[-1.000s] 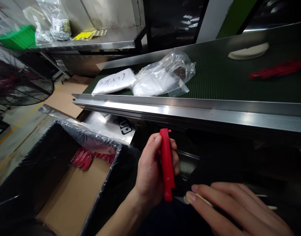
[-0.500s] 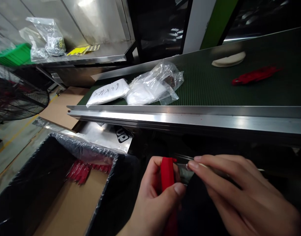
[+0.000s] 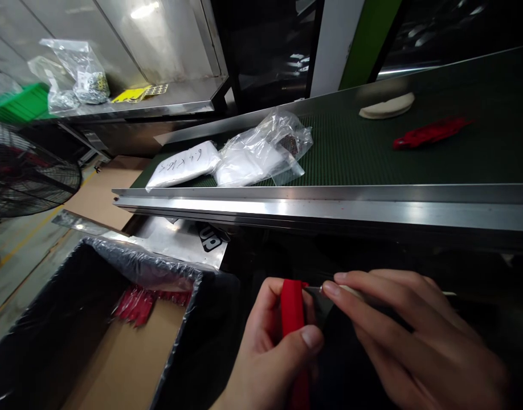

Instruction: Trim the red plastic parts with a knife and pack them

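My left hand (image 3: 274, 347) is wrapped round a long, narrow red piece (image 3: 292, 307), with the thumb pressed along its front. The piece stands nearly upright and runs down out of view; its kind does not show clearly. In my right hand (image 3: 411, 330), a slim tool with a pale handle (image 3: 351, 292) and a thin metal shaft is pinched between the fingertips. The shaft points left and reaches the right side of the red piece near its top, at a small red bit. Whether the tip goes into it is hidden.
Ahead runs a green conveyor belt (image 3: 342, 154) with a metal rail (image 3: 330, 208). White packets (image 3: 184, 164), a clear plastic bag (image 3: 265, 148), a pale curved piece (image 3: 387, 106) and a red item (image 3: 430, 135) lie on it. Lower left stands a plastic-lined bin (image 3: 197, 285) holding red pieces (image 3: 135, 304).
My right hand has moved slightly left, bringing the tool's shaft up to the red piece. My left hand keeps its grip. The whole view has shifted a little.
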Motion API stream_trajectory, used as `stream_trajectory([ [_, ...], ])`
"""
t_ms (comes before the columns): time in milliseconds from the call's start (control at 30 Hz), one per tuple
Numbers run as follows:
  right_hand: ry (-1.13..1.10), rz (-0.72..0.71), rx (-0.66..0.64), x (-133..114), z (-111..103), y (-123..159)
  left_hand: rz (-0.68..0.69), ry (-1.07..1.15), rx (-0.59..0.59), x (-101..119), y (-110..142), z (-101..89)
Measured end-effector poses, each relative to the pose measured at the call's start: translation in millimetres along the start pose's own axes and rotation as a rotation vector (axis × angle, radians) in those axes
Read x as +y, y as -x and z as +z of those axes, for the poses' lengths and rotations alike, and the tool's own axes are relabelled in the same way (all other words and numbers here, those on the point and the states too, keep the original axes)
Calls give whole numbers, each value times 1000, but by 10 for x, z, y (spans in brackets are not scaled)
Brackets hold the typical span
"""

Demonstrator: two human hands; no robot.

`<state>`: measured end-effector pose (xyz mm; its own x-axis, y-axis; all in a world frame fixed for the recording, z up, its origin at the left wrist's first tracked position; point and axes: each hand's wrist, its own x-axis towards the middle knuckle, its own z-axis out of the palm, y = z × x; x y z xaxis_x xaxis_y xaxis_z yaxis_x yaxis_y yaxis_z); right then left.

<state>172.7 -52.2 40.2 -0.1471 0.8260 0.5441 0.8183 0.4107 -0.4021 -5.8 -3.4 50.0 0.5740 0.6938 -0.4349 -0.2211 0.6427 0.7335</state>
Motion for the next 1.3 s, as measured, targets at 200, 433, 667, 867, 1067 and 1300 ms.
stream_trajectory([
  [200, 14, 62, 76, 66, 4, 12, -18, 89, -103, -64, 3, -13],
  [433, -174, 74, 72, -38, 49, 65, -44, 339, -373, -68, -76, -54],
  [667, -159, 103, 70, -84, 67, 84, 43, 486, -366, -143, -84, 32],
  [867, -146, 89, 65, -25, 112, 58, 40, 508, -407, -178, -99, 28],
  [1067, -210, 227, 143, 5, 100, 73, 48, 464, -464, -213, -79, 1],
  [1300, -175, 86, 113, -50, 91, 136, 1, 599, -534, -287, -107, -50],
])
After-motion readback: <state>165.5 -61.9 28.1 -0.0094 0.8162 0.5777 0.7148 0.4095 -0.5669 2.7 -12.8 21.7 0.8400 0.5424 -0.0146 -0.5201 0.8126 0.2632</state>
